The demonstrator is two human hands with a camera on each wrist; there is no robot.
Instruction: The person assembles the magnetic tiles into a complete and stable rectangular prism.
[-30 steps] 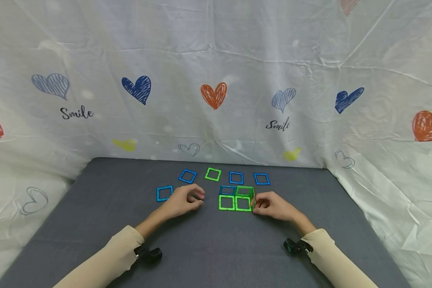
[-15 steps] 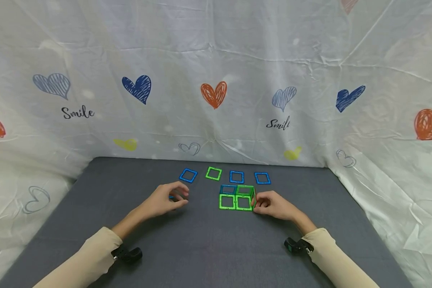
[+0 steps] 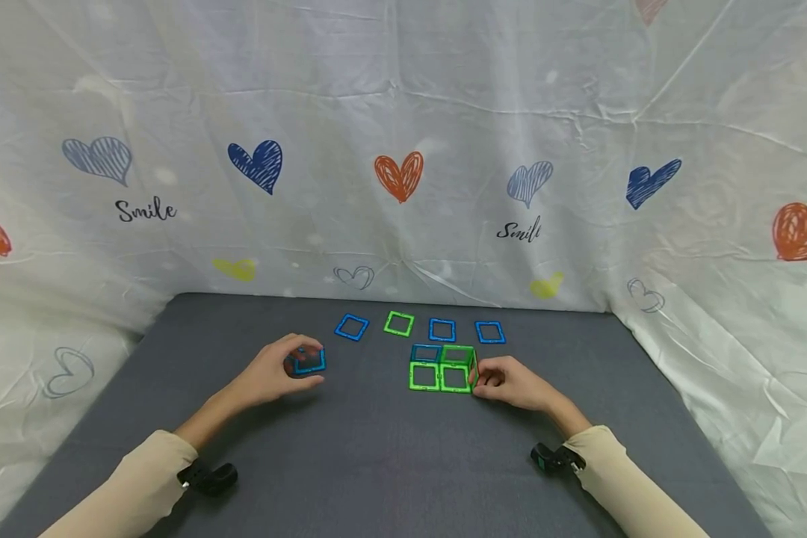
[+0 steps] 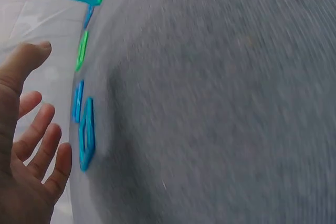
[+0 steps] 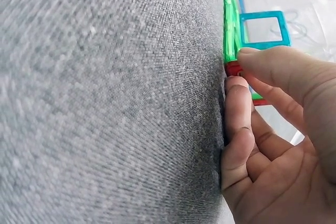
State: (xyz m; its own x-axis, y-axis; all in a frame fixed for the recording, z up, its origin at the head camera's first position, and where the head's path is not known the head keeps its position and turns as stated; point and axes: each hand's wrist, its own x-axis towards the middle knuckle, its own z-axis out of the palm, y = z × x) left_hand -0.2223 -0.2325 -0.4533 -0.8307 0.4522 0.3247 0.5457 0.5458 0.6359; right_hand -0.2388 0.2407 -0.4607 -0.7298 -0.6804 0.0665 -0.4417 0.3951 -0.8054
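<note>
My left hand (image 3: 265, 373) hovers around a loose blue square magnetic tile (image 3: 311, 370), thumb and fingers spread apart. In the left wrist view, a gap shows between those fingers and the blue tile (image 4: 86, 153). Farther right stands a small structure of hollow square tiles, with green tiles (image 3: 440, 377) in front and a blue tile (image 3: 427, 346) at the back left. At its right side my right hand (image 3: 514, 385) pinches a red tile (image 5: 233, 68) between thumb and fingers. Much of this red tile is hidden by the hand.
Behind the structure lie a blue tile (image 3: 346, 337), a green tile (image 3: 396, 333) and two more blue ones, a middle tile (image 3: 442, 341) and a right tile (image 3: 492, 343). A grey cloth-covered table (image 3: 376, 463) ends at a white curtain (image 3: 403, 246) printed with hearts.
My left hand has moved left, from beside the structure to the loose blue tile at the left. The right hand stays at the structure's right side.
</note>
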